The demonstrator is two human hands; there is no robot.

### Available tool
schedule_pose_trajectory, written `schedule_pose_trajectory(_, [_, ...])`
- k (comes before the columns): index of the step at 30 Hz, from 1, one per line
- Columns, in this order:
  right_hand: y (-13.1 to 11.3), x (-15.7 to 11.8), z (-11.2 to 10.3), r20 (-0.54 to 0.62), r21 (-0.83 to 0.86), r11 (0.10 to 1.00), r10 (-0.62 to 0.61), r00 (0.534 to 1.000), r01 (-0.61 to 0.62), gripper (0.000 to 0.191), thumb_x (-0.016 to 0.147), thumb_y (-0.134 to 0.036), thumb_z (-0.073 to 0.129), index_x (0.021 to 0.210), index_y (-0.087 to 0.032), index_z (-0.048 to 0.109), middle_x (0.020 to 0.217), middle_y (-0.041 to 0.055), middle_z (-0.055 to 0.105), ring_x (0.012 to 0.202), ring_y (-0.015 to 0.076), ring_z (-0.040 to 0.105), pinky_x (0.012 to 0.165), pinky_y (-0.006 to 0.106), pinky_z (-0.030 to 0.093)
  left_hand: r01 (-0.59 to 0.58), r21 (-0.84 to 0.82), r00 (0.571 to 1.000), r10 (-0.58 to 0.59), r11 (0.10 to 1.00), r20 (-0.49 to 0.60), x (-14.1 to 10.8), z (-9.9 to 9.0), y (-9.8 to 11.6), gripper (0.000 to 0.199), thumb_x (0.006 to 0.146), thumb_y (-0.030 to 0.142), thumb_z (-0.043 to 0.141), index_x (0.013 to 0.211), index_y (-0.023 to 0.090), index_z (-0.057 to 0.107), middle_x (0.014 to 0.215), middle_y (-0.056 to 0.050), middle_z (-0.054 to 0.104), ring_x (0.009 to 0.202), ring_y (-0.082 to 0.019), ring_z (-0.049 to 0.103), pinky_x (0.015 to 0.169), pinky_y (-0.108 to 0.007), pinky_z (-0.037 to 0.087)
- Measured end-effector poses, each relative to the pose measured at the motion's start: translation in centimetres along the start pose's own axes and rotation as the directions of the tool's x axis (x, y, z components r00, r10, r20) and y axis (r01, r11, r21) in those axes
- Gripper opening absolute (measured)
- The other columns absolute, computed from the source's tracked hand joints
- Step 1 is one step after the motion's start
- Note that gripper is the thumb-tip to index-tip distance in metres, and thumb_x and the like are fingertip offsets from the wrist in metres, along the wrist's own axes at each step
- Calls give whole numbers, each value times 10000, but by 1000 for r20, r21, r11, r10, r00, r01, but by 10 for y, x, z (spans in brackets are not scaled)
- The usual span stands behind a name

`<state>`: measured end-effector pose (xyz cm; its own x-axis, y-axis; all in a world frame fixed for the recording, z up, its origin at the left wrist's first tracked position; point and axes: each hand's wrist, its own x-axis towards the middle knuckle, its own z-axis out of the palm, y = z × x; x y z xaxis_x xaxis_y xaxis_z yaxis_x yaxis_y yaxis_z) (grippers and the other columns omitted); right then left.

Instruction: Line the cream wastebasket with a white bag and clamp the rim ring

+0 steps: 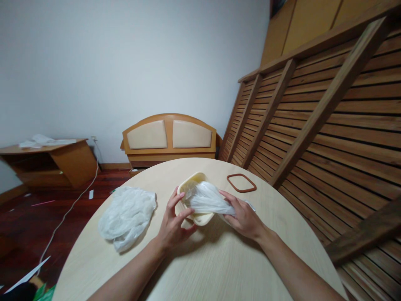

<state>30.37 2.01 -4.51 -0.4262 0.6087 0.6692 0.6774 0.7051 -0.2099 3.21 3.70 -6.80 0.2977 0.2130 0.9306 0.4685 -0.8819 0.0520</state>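
Observation:
My left hand (177, 217) grips the near left side of a small cream plastic bin (203, 219), which is tilted with its mouth toward the right. A bunched translucent plastic bag (206, 198) lies partly inside the bin and stretches out over its rim. The fingers of my right hand (239, 213) are closed around the bag's gathered outer end. Beyond my right hand lies a brown rounded-square ring (241, 183), flat on the table. Left of my left hand rests a crumpled pile of white plastic bags (128, 217).
All this is on a round pale wooden table (200, 267). A slatted wooden bed frame (313, 125) leans along the right side. Behind stand a headboard (169, 133) and, at the left, a low wooden desk (70, 163). A white cable (73, 205) runs across the floor.

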Motion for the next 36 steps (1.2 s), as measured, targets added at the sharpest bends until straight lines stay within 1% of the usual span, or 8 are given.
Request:
schedule_pose_trajectory(4, [-8, 2, -3, -49, -63, 998, -31, 998, 28, 815, 775, -470, 757, 1458, -183, 416, 1507, 232, 428, 1376, 390, 464, 1063, 584, 470, -17, 17, 1000, 17, 1000, 7, -1, 0, 0, 365, 783, 165, 763, 1089, 207, 567, 1455, -146, 382, 1478, -413, 306, 1088, -662, 444])
schedule_pose_trajectory(7, [-11, 3, 0, -64, -64, 998, 3, 998, -7, 875, 816, -564, 722, 1521, -198, 355, 1638, 226, 221, 1484, 400, 309, 1110, 609, 420, -54, 16, 998, 54, 998, 19, -2, 2, 0, 344, 794, 185, 750, 1087, 209, 572, 1454, -137, 388, 1482, -405, 303, 1086, -642, 458])
schedule_pose_trajectory(10, [-10, 3, 5, -51, -20, 997, 69, 996, -70, 653, 945, -435, 620, 1516, -227, 379, 1576, 177, 404, 1428, 309, 441, 1115, 535, 455, -68, 18, 997, 68, 997, 28, -2, 3, 1, 326, 799, 188, 736, 1081, 218, 574, 1442, -129, 407, 1484, -403, 302, 1079, -644, 466])
schedule_pose_trajectory(13, [-7, 4, 9, -80, 30, 996, 87, 993, -85, 400, 987, -342, 576, 1371, -236, 555, 1359, 120, 641, 1262, 254, 610, 1063, 464, 518, -62, 24, 998, 61, 998, 12, -2, 5, 0, 344, 785, 170, 748, 1076, 218, 570, 1434, -133, 416, 1474, -417, 314, 1065, -661, 468])
schedule_pose_trajectory(16, [-5, 6, 9, -153, 41, 997, 70, 986, -64, 267, 984, -315, 589, 1229, -232, 654, 1199, 94, 719, 1129, 243, 676, 990, 434, 559, -58, 29, 998, 58, 998, 1, -3, 5, -2, 389, 764, 173, 781, 1085, 225, 567, 1437, -132, 417, 1457, -428, 341, 1045, -667, 480])
schedule_pose_trajectory(24, [-5, 9, 6, -235, 34, 998, 57, 970, -50, 271, 968, -231, 586, 1227, -259, 660, 1065, 69, 732, 1004, 238, 695, 899, 411, 591, -41, 12, 999, 41, 999, 16, -2, 3, -1, 465, 715, 149, 820, 1098, 233, 569, 1533, -137, 347, 1465, -409, 342, 1063, -652, 470])
schedule_pose_trajectory(29, [-6, 6, 8, -197, 89, 996, 46, 979, -29, 389, 949, -136, 547, 1292, -298, 631, 1049, 52, 715, 989, 215, 708, 869, 366, 612, 18, 27, 996, -20, 999, 87, -1, 2, 2, 551, 655, 77, 835, 1117, 222, 572, 1677, -159, 98, 1498, -407, 292, 1044, -572, 515])
schedule_pose_trajectory(36, [-7, 4, 5, -142, 45, 999, -10, 990, 17, 312, 945, -184, 577, 1217, -258, 712, 1111, 92, 649, 1042, 219, 677, 881, 362, 609, 27, -6, 992, -26, 1000, 122, 1, 1, -3, 562, 693, 60, 793, 1158, 238, 534, 1693, -141, 63, 1524, -393, 226, 1061, -608, 488])
